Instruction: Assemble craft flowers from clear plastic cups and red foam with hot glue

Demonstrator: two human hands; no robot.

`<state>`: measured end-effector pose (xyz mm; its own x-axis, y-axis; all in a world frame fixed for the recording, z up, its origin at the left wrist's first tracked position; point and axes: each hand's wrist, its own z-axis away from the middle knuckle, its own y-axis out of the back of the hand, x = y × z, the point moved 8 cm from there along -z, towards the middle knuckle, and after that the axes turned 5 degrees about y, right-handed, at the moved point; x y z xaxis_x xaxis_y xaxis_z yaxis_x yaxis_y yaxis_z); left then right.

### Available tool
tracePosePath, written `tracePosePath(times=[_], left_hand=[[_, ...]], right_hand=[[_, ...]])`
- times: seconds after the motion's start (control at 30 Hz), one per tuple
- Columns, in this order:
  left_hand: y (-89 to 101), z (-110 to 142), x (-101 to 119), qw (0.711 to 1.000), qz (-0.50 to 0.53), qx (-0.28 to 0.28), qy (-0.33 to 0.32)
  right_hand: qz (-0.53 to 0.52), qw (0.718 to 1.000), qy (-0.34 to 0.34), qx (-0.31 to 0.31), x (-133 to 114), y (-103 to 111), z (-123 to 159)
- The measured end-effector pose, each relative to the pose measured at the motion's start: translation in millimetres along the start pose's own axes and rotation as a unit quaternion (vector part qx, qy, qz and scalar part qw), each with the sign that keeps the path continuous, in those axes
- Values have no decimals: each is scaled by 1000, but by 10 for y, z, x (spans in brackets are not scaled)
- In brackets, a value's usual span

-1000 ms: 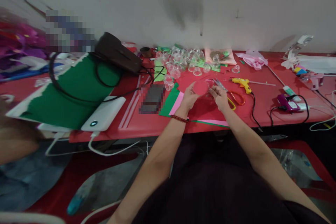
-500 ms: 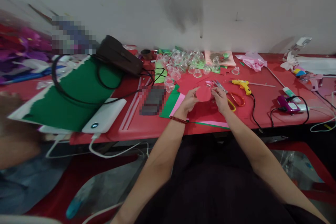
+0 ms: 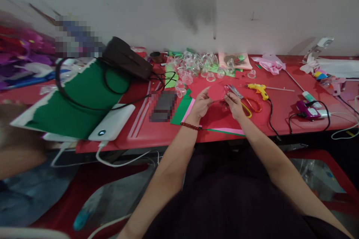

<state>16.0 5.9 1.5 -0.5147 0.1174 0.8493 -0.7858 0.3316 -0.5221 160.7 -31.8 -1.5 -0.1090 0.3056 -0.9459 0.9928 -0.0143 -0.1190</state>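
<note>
Clamps left fingers (image 3: pixel 204 95) on the left edge of a red disc (image 3: pixel 215 92), flat, round and plain, above the red tabletop (image 3: pixel 280 114). Bunches right fingers (image 3: pixel 231 100) at its right edge; cannot tell whether gripping. Beside them, scissors (image 3: pixel 236 91); beyond, clear cups (image 3: pixel 210 77).

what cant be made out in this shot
- Whether the right hand grips the red disc: head view, too small.
- Phone screen: head view, partly pixelated.
- Other person's arm: head view, blurred, cut off by left edge.
- White power bank logo: head view, too small.
</note>
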Motion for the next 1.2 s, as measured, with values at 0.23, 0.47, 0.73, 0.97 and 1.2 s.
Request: tracePosePath(times=[0.23, 0.47, 0.73, 0.97, 1.2], left_hand=[[-28, 14, -92, 999, 2, -23, 41], [127, -18, -142, 996, -2, 51, 77], [208, 3, -225, 985, 20, 84, 147], [296, -46, -278, 981, -16, 111, 156], [330, -93, -322, 985, -31, 93, 142]], right_hand=[[-11, 998, 16, 58, 16, 89, -24], [21, 999, -8, 30, 60, 43, -12], [28, 999, -7, 26, 44, 13, -18], [35, 999, -12, 17, 18, -4, 8], [41, 998, 3, 37, 32, 23, -17]])
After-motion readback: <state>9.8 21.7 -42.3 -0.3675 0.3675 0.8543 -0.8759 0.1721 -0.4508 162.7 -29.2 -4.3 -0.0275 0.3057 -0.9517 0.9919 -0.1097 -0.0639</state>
